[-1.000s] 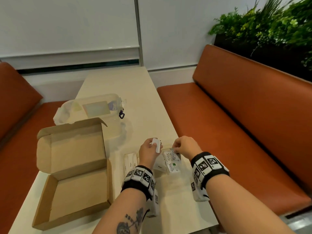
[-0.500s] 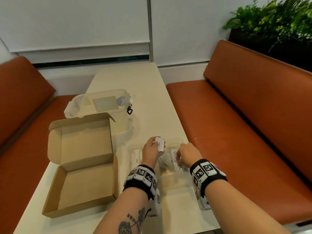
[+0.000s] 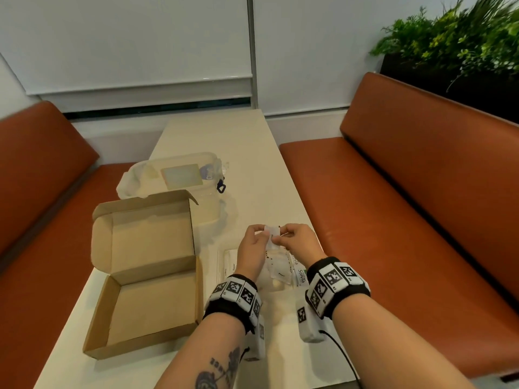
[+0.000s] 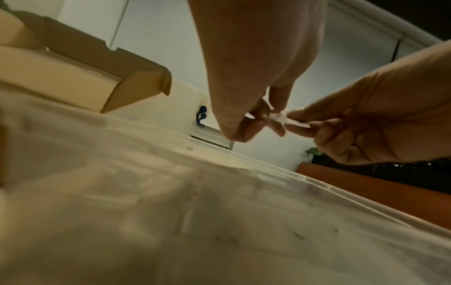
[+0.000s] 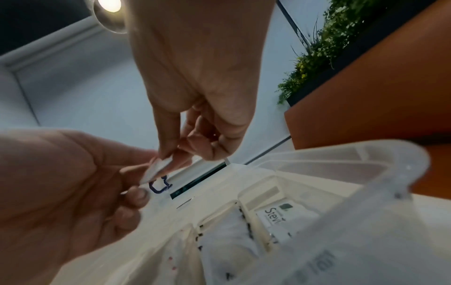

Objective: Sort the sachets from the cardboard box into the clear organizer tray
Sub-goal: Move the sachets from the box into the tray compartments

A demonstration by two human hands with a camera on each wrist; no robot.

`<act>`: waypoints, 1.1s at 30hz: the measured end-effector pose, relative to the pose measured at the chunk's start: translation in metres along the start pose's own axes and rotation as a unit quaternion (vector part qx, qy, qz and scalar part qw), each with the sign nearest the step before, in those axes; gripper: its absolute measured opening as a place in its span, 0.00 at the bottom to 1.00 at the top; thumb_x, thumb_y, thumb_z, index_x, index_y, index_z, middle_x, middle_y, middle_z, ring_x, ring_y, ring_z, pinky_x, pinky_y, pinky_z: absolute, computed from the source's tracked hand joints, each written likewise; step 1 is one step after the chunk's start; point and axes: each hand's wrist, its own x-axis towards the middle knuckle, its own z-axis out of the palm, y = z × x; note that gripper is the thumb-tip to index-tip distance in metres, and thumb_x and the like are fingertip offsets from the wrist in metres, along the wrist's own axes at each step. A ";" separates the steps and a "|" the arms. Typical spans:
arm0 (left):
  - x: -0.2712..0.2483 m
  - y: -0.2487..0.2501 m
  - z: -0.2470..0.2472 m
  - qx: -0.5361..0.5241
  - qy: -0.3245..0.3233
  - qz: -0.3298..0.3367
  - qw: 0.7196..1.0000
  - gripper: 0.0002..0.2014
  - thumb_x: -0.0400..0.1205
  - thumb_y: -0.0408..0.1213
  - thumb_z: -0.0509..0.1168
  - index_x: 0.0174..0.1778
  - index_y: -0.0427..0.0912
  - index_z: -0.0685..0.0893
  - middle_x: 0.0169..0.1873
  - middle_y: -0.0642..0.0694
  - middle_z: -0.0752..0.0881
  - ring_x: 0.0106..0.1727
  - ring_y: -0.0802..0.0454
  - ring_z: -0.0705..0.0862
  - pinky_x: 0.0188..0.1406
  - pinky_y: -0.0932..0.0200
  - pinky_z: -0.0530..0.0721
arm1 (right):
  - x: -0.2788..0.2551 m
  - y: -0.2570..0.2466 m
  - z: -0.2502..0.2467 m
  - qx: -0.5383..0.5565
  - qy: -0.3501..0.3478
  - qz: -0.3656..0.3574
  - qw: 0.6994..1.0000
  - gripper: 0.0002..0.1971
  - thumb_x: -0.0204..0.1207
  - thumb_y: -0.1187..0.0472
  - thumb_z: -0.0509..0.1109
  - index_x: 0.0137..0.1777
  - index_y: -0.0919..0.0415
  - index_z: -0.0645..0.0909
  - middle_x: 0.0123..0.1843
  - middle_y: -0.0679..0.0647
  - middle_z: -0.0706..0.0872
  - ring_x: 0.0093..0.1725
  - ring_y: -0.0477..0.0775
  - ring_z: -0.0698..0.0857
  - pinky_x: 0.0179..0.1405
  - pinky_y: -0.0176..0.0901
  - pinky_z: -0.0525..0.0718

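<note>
Both hands meet above the clear organizer tray (image 3: pixel 224 265) and pinch a small white sachet (image 3: pixel 271 234) between them. My left hand (image 3: pixel 262 234) holds its left end and my right hand (image 3: pixel 282 235) its right end. The wrist views show the same sachet (image 4: pixel 278 118) (image 5: pixel 156 169) caught between thumb and fingers of each hand. White Stevia sachets (image 3: pixel 301 275) (image 5: pixel 280 214) and others with dotted edges (image 5: pixel 234 241) lie in the tray's compartments. The cardboard box (image 3: pixel 146 276) stands open at the left, and no sachets show inside it.
A clear plastic lidded container (image 3: pixel 179 178) with a blue clasp sits on a white bag behind the box. The narrow cream table (image 3: pixel 252 169) runs between two orange benches (image 3: pixel 393 220). A planter (image 3: pixel 463 51) stands behind the right bench.
My right hand has risen from the Stevia sachets in the tray and now pinches the sachet that my left hand held up. The head view has shifted slightly.
</note>
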 end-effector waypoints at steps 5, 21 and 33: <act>0.002 -0.006 -0.031 0.215 0.118 -0.035 0.969 0.22 0.83 0.28 0.57 0.73 0.46 0.73 0.66 0.37 0.77 0.72 0.41 0.69 0.73 0.48 0.68 | -0.005 0.002 0.004 -0.258 -0.093 0.001 0.962 0.07 0.69 0.62 0.78 0.44 0.66 0.88 0.41 0.56 0.88 0.39 0.48 0.83 0.42 0.38 0.79; -0.007 -0.021 -0.053 0.257 0.061 -0.103 0.959 0.32 0.81 0.18 0.51 0.83 0.36 0.55 0.81 0.40 0.62 0.81 0.40 0.63 0.78 0.49 0.65 | -0.008 -0.004 0.026 -0.474 -0.132 -0.032 0.870 0.10 0.79 0.70 0.60 0.56 0.67 0.80 0.52 0.61 0.85 0.47 0.59 0.82 0.46 0.43 0.78; -0.007 -0.019 -0.055 0.276 0.047 -0.098 0.955 0.33 0.81 0.17 0.50 0.83 0.35 0.54 0.82 0.41 0.61 0.80 0.41 0.64 0.77 0.51 0.67 | -0.011 0.002 0.026 -0.508 -0.164 0.003 0.845 0.10 0.77 0.72 0.60 0.41 0.65 0.82 0.41 0.57 0.84 0.44 0.60 0.83 0.42 0.42 0.77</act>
